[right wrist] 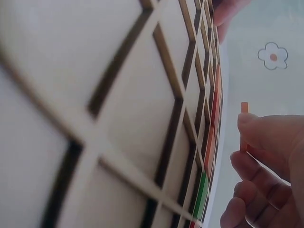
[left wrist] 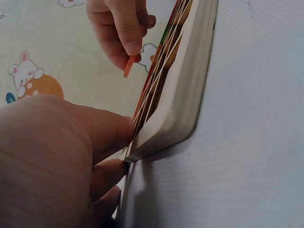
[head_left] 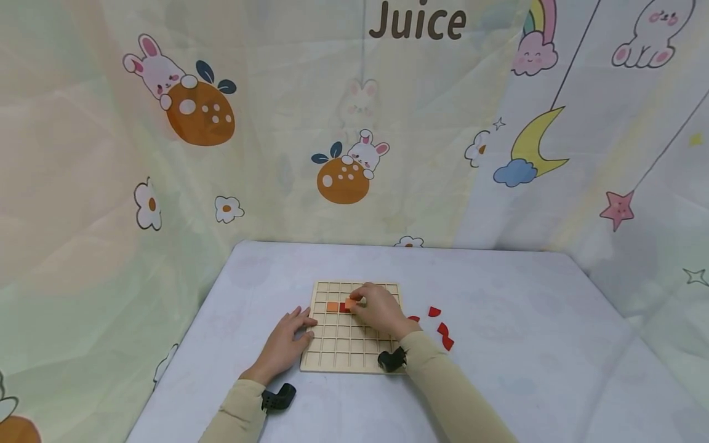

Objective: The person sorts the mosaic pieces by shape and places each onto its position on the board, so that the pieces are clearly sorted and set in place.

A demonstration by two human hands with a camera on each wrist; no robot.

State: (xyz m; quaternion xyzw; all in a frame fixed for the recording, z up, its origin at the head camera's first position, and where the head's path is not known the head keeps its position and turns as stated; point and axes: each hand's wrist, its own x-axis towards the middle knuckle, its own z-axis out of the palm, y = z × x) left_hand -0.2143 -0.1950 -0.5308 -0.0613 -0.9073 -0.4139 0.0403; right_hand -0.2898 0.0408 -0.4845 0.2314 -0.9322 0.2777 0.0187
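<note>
A pale wooden grid board (head_left: 332,351) lies on the table. Near its upper left, an orange tile (head_left: 332,307) and a red tile (head_left: 343,308) sit in cells. My right hand (head_left: 379,311) is over the board and pinches a thin orange tile (right wrist: 244,130) between thumb and fingertip; the right wrist view shows it held apart from the grid. A green tile (right wrist: 202,194) in the grid also shows there; the hand hides this part in the head view. My left hand (head_left: 286,343) rests its fingers on the board's left edge, also seen in the left wrist view.
Several red curved-edged pieces, among them one red piece (head_left: 434,311), lie on the table right of the board. One is partly hidden by the right hand. A white cloth covers the table (head_left: 526,320), and a printed curtain (head_left: 277,123) hangs behind it.
</note>
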